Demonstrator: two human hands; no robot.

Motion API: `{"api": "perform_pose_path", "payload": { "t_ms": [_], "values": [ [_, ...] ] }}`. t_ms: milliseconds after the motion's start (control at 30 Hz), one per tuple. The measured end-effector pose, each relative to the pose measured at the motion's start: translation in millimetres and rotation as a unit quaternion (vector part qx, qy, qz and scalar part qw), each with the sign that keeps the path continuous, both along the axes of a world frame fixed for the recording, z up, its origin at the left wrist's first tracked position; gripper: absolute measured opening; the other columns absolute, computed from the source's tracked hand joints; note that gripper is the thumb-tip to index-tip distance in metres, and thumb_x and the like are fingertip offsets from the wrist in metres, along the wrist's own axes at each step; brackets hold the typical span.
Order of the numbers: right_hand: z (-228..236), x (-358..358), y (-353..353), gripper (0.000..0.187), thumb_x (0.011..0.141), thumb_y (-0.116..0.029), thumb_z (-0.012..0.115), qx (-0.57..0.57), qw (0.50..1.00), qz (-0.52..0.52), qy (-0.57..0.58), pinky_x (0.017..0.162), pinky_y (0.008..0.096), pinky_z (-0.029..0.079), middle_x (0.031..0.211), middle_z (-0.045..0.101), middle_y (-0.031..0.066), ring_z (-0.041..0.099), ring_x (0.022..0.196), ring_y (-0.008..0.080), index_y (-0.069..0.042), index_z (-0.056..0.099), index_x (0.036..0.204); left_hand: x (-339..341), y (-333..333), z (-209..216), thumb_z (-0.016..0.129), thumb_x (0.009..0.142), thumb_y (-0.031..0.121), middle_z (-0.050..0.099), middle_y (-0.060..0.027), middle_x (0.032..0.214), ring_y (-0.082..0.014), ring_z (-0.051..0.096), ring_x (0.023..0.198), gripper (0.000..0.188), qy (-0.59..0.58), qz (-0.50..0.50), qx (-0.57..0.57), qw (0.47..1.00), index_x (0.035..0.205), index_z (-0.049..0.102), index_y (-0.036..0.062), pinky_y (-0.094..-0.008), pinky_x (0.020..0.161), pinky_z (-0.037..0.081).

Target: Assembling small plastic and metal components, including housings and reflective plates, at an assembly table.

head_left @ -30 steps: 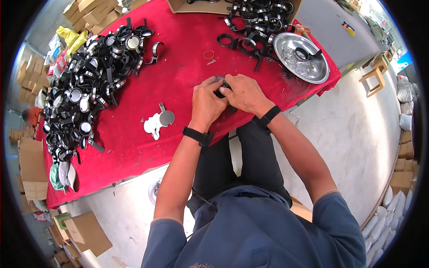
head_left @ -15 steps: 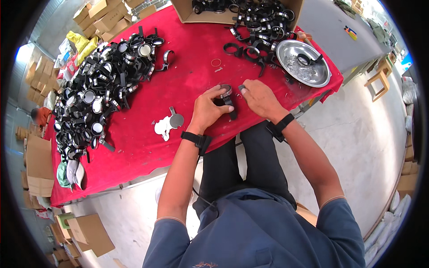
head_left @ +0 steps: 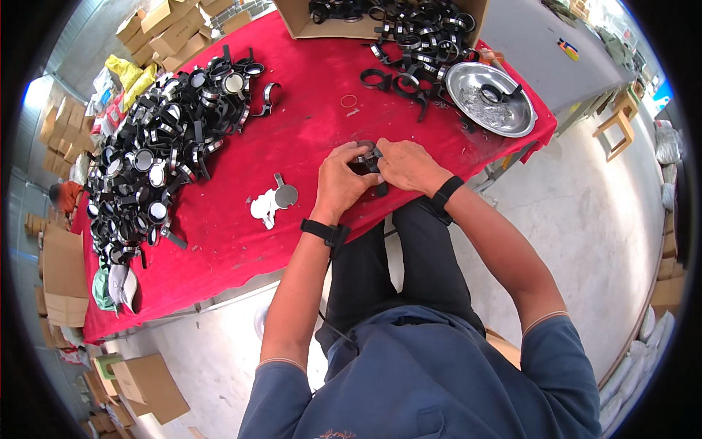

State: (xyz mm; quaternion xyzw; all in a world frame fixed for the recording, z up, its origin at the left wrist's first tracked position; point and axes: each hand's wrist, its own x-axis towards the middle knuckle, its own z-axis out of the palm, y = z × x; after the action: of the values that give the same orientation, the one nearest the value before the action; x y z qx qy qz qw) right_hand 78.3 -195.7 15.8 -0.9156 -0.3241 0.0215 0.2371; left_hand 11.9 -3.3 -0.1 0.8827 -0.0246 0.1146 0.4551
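On the red cloth before me, my left hand (head_left: 340, 181) is closed round the side of a black ring-shaped piece (head_left: 381, 190) with a strap-like arm pointing toward me. My right hand (head_left: 411, 167) meets it from the right, thumb and fingers pinched at the ring's edge. Whatever small thing sits in that pinch is mostly hidden by the fingers. To the left of my left hand lies a grey disc with a short tab (head_left: 286, 195), touching a crumpled white scrap (head_left: 263, 208).
A large heap of black ring pieces (head_left: 157, 157), some with pale round faces, covers the left. At the far right, more black rings (head_left: 409, 80) spill from a cardboard box (head_left: 482, 18). A steel dish (head_left: 529, 121) holds small metal bits and one ring. A rubber band (head_left: 349, 101) lies mid-table.
My right hand has moved left, bringing a small dark piece to the ring, and the two hands now meet. My left hand keeps its hold. The view has shifted slightly.
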Motion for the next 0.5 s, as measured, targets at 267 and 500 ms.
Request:
{"api": "perform_pose_path", "payload": {
  "t_ms": [267, 500],
  "values": [
    [18, -13, 16, 0.042, 0.097, -0.034, 0.064, -0.054, 0.997, -0.036, -0.032, 0.084, 0.0553, 0.06, 0.088, 0.076, 0.0292, 0.076, 0.089, 0.047, 0.006, 0.069, 0.107, 3, -17, -7, 0.08, 0.086, 0.016, 0.074, -0.0244, 0.132, -0.0417, 0.069, 0.125, 0.038, -0.106, 0.025, 0.075, 0.991, 0.122, 0.082, 0.0047, -0.0477, 0.108, 0.055],
    [10, -14, 24, 0.037, 0.096, -0.034, 0.069, -0.026, 0.997, -0.048, -0.056, 0.083, 0.0561, 0.06, 0.086, 0.077, 0.0267, 0.077, 0.087, 0.0459, 0.003, 0.073, 0.095, 9, -8, -13, 0.081, 0.087, 0.017, 0.072, -0.024, 0.138, -0.0418, 0.067, 0.127, 0.037, -0.072, 0.027, 0.061, 0.995, 0.122, 0.084, 0.0063, -0.0478, 0.112, 0.052]
  ]
}}
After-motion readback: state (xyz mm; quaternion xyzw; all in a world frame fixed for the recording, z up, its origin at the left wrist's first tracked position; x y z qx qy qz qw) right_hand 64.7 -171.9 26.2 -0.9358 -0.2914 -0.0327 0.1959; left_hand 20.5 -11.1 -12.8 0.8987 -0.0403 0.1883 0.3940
